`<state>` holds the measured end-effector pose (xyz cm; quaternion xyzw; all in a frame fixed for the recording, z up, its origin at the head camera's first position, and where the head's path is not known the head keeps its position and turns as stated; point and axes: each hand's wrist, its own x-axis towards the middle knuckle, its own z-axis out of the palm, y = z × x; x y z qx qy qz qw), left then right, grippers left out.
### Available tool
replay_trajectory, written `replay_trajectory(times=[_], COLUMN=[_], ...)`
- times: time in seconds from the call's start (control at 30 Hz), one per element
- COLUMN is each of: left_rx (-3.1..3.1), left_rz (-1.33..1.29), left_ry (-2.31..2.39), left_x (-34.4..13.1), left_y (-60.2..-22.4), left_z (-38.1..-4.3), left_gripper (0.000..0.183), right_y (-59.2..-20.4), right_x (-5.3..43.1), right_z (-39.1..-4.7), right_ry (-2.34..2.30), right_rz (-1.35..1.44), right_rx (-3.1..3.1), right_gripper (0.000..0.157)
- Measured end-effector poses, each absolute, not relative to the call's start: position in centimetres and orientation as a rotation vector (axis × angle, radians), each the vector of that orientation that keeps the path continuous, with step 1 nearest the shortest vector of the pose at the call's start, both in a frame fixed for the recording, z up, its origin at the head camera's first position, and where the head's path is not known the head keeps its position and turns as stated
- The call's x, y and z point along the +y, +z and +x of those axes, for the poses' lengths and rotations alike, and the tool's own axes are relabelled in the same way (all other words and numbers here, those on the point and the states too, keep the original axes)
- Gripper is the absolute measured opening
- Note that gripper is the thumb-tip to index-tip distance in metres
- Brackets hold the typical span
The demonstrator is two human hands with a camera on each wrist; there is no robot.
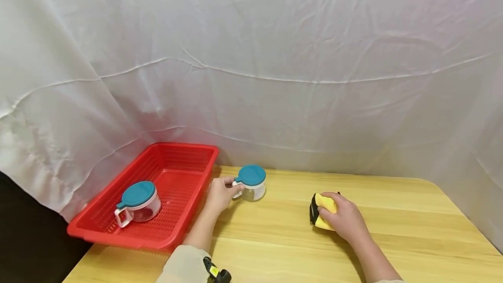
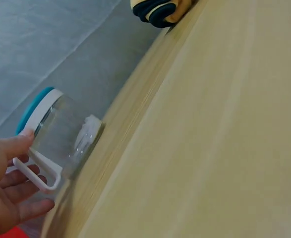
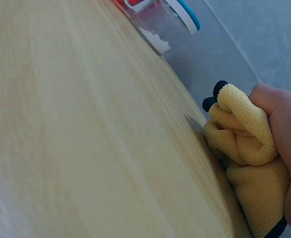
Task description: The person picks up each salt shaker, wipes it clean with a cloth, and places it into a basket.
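My left hand (image 1: pixel 221 194) is at the white handle of a clear seasoning jar (image 1: pixel 253 192) with a blue lid, standing on the table. In the left wrist view the thumb of that hand (image 2: pixel 6 183) lies at the top of the handle, near the lid, with fingers behind the handle loop; the jar (image 2: pixel 66 134) has something white low inside. To the right, my right hand (image 1: pixel 347 216) grips a folded yellow towel (image 1: pixel 325 222) with black edging against the tabletop. The right wrist view shows the towel (image 3: pixel 249 139) bunched under the palm.
A red plastic basket (image 1: pixel 214 154) sits at the table's left, holding a second blue-lidded jar (image 1: pixel 146 206) with its handle toward the front. Behind the wooden table (image 1: pixel 283 248) hangs a pale curtain (image 1: pixel 275 112).
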<state>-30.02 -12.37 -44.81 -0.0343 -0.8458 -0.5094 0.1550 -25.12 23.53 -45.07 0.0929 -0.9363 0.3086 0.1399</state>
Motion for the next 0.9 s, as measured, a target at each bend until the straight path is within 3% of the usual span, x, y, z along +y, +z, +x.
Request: replay_trajectory(times=[0.23, 0.43, 0.9], left_rx=[-2.147, -1.93, -1.747], left_rz=[0.003, 0.054, 0.167], left_ry=[-2.057, -2.306, -2.375], left_x=[-12.3, -11.4, -9.0], left_y=[-46.1, -46.7, -47.1], left_z=[-30.8, -31.1, -31.1], left_gripper=[0.039, 0.043, 0.045], right_y=[-44.9, -44.4, -44.3], right_x=[23.0, 23.0, 23.4], right_z=[-25.0, -24.9, -24.7], right_ry=[0.911, 0.905, 0.907], right_rz=[0.254, 0.25, 0.228], right_rx=[-2.723, -2.707, -2.724], right_gripper=[0.041, 0.042, 0.042])
